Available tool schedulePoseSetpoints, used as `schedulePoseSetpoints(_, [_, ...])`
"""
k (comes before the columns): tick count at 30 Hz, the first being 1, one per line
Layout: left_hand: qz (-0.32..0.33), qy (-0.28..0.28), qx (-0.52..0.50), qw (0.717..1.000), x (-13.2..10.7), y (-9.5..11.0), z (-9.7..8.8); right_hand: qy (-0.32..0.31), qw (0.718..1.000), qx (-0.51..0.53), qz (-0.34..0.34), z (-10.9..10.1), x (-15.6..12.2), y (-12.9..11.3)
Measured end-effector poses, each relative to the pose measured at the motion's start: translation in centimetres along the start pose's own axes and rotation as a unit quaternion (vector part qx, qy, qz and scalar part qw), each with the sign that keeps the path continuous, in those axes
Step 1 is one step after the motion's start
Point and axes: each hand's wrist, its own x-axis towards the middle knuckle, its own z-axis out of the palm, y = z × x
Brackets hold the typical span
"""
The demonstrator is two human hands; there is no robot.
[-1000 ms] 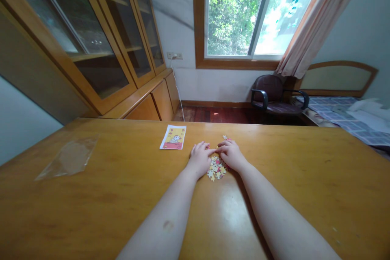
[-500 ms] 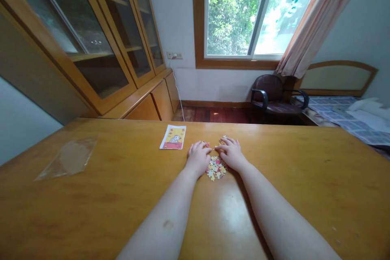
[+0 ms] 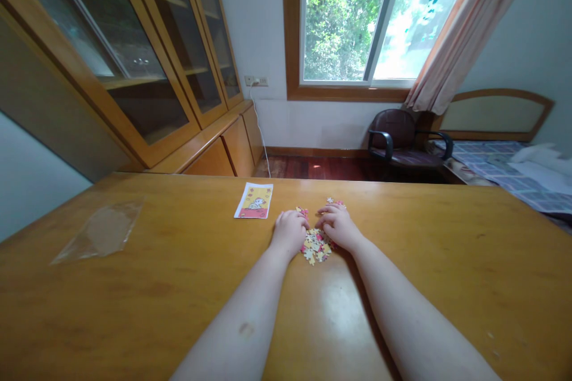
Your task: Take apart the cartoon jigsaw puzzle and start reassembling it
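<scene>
Yellow, white and pink puzzle pieces [image 3: 316, 246] lie heaped on the bench [image 3: 134, 309] between your curled left hand [image 3: 290, 231] and right hand [image 3: 339, 227]; I cannot tell whether either grip holds any. Sweeping too hard could scatter your loose ones.

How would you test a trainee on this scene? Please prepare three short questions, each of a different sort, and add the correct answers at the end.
1. Which lies nearer to the left hand: the card or the plastic bag?
2. True or false: the puzzle pieces are all inside the plastic bag.
3. Fill in: seen from the camera, the bed is to the ____ of the chair.

Key:
1. The card.
2. False; the puzzle pieces lie on the table, by the hands.
3. Right.
</scene>
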Motion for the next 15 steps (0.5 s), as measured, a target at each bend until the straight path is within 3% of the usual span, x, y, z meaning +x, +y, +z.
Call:
schedulePoseSetpoints(10, [0.025,-0.007,-0.020,0.999,0.06,-0.11,0.29,-0.022,0.999,0.043,-0.006,0.10,0.17,-0.09])
schedulePoseSetpoints(15, [0.039,0.007,-0.021,0.999,0.11,-0.23,0.33,-0.034,0.995,0.081,-0.045,-0.23,-0.02,-0.37])
